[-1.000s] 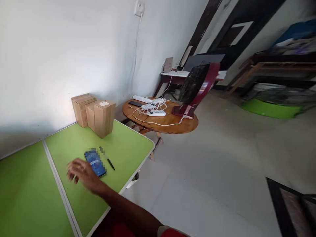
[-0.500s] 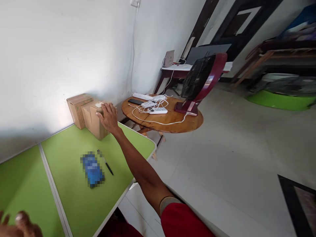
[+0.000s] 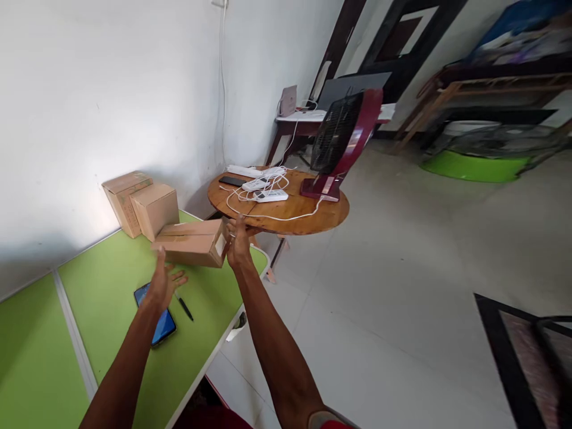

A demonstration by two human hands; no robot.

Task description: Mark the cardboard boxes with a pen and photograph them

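Since half a second ago the nearest cardboard box [image 3: 191, 243] has left its upright place beside the other two and now lies on its side, lifted just above the green table [image 3: 111, 357]. We see our right hand [image 3: 238, 245] pressed against its labelled end, fingers reaching up over the edge; the palm faces away, so how firmly it grips we cannot tell. Our left hand [image 3: 163, 282] has come in from the lower edge, fingers spread wide, just below the box's near long side; whether it touches is unclear.

Under the left wrist lies a phone [image 3: 157, 316], its upper half hidden by the hand. A black pen [image 3: 183, 306] lies just beside it. Two more boxes [image 3: 139, 204] stand by the wall, one partly behind the other.

Farther off, a round wooden table [image 3: 286, 210] carries white cables, power strips and a red-framed fan [image 3: 341, 140]. The table's near rim is cut by our right fingertips.
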